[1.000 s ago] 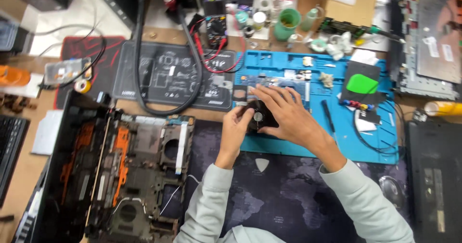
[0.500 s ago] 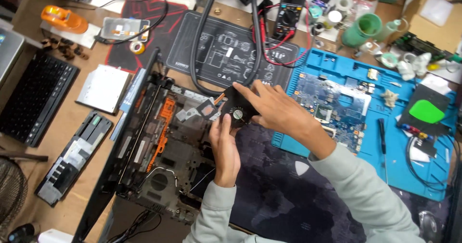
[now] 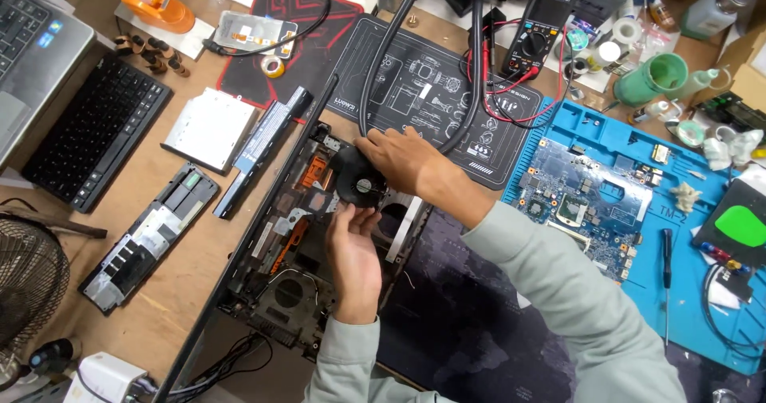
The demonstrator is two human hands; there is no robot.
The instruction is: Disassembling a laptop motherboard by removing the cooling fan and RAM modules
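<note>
Fingers (image 3: 373, 149) of both hands hold a black fan (image 3: 357, 181) over the laptop chassis (image 3: 279, 259).

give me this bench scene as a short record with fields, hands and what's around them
setting: cluttered electronics repair bench, seen from above
left hand: fingertips touch the lower edge of the black cooling fan
right hand: rests on the fan's top side
fan position: over the opened laptop base
right of the hands: blue circuit board on a blue work mat, screwdriver beside it
behind: multimeter, green cup
left: loose black keyboard, optical drive, orange tape dispenser
</note>
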